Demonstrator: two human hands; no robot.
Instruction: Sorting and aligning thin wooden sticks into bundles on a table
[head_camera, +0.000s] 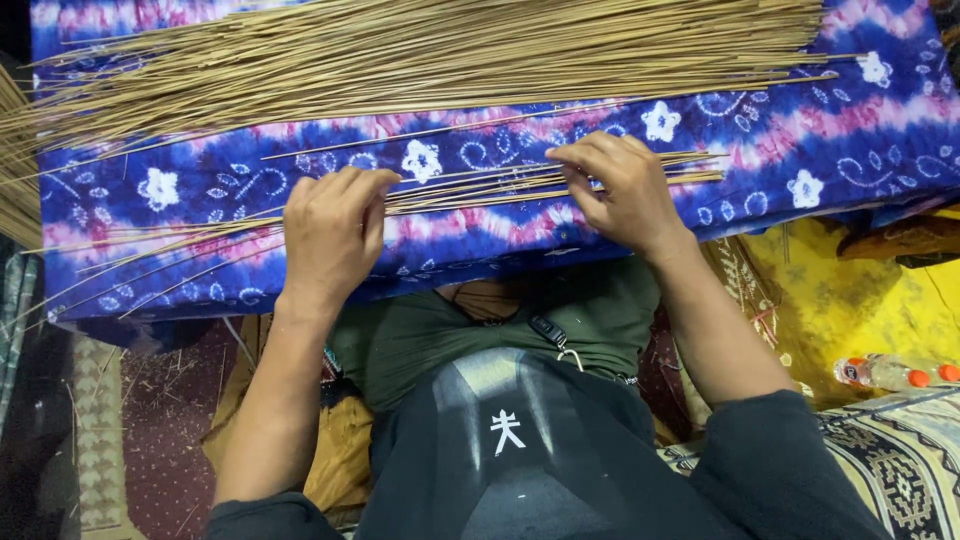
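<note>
My left hand (332, 235) and my right hand (622, 190) rest on a blue, purple and pink tie-dye cloth (800, 150) spread over my lap. Both pinch a small bunch of thin tan sticks (480, 187) that lies across the cloth between them, its ends reaching past my right hand. A large pile of the same long thin sticks (420, 55) lies along the far edge of the cloth, fanning out to the left. A few single sticks lie loose on the cloth near my left hand.
A clear plastic bottle with orange caps (895, 373) lies at the right on a yellow cloth (850, 300). A patterned mat (900, 460) is under my right side, and a dark red rug (170, 420) lies at lower left.
</note>
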